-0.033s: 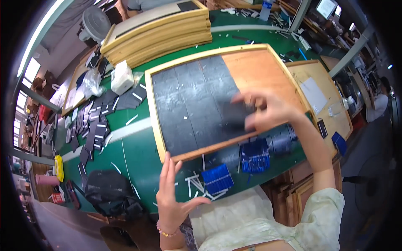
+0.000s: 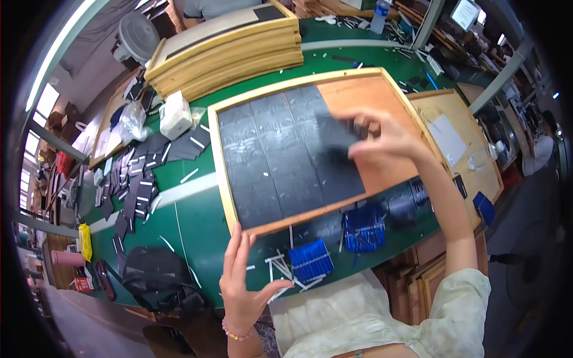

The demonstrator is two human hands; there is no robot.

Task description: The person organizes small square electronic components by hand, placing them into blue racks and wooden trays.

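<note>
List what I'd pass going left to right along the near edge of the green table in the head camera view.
Yellow packet → black bag → left hand, open, fingertips at the wooden frame's corner → small blue ridged piece → larger blue ridged piece → dark grey cylinder.

Left hand [image 2: 243,285]: raised from the lower edge of the view, palm turned inward, fingers [image 2: 234,253] straight, pressed together and pointing up and away from the body; the thumb juts out to the right, so the grip is spread and holds nothing. A thin beaded bracelet circles the wrist below it. Right hand [image 2: 382,138]: reached forward on a bare, extended forearm rising from a pale short sleeve; fingers curled leftward, the grip pinched closed at the fingertips.
</note>
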